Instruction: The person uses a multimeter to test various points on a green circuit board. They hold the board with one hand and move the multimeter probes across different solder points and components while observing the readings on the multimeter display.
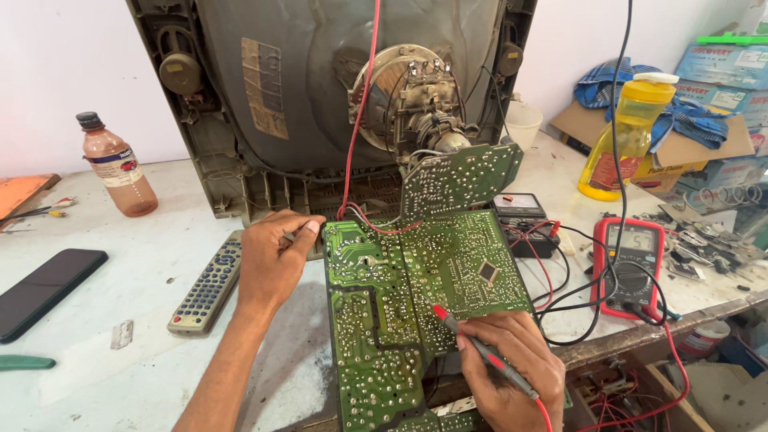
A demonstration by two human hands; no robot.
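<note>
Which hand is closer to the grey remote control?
Left. The left hand rests right beside the remote control; the right hand, holding a red probe, is across the circuit board.

Repair workshop, opened television [320,96] (tube exposed), multimeter [632,264], cluttered bench [120,376]

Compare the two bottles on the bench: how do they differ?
The pinkish bottle stands at the far left beside the old television; the yellow bottle stands at the far right near cardboard boxes. The pinkish one has a dark cap, the yellow one a white cap. Both stand upright, untouched by either hand.
</note>
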